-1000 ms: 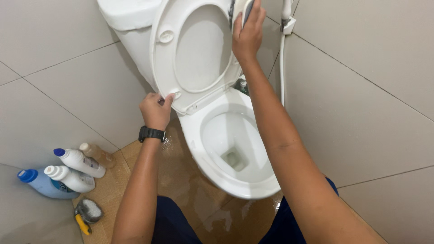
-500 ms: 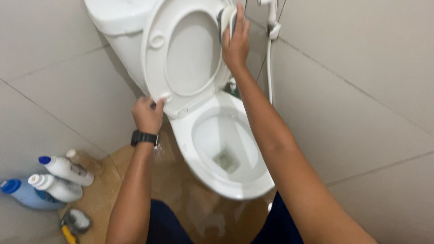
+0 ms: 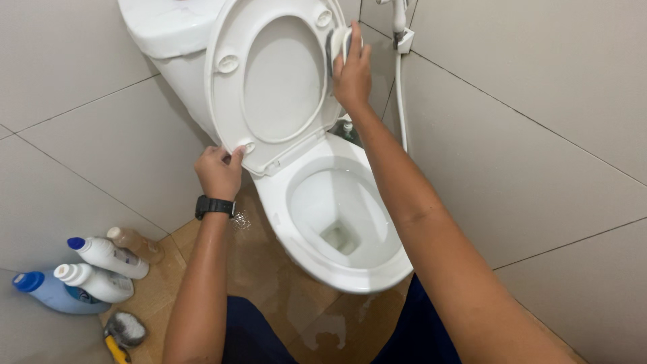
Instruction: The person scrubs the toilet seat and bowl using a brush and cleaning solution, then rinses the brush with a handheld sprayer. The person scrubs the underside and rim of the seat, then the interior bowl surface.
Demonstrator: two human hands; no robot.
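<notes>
A white toilet stands against the tiled wall, its seat [image 3: 226, 87] raised upright above the open bowl [image 3: 296, 236]. My left hand [image 3: 219, 172], with a black watch on the wrist, pinches the lower left rim of the raised seat. My right hand [image 3: 352, 74] presses a white scrubbing pad [image 3: 337, 42] with a dark underside against the seat's upper right rim. Water lies at the bottom of the bowl.
The tank [image 3: 165, 27] sits behind the seat. A bidet sprayer hose [image 3: 402, 101] hangs on the right wall. On the wet brown floor [image 3: 269, 276] at left lie several cleaner bottles [image 3: 108, 257] and a scrub brush [image 3: 122, 331] with a yellow handle.
My right hand has slid the pad down along the seat's upper right rim. My left hand keeps its hold on the lower rim. The view shifted slightly.
</notes>
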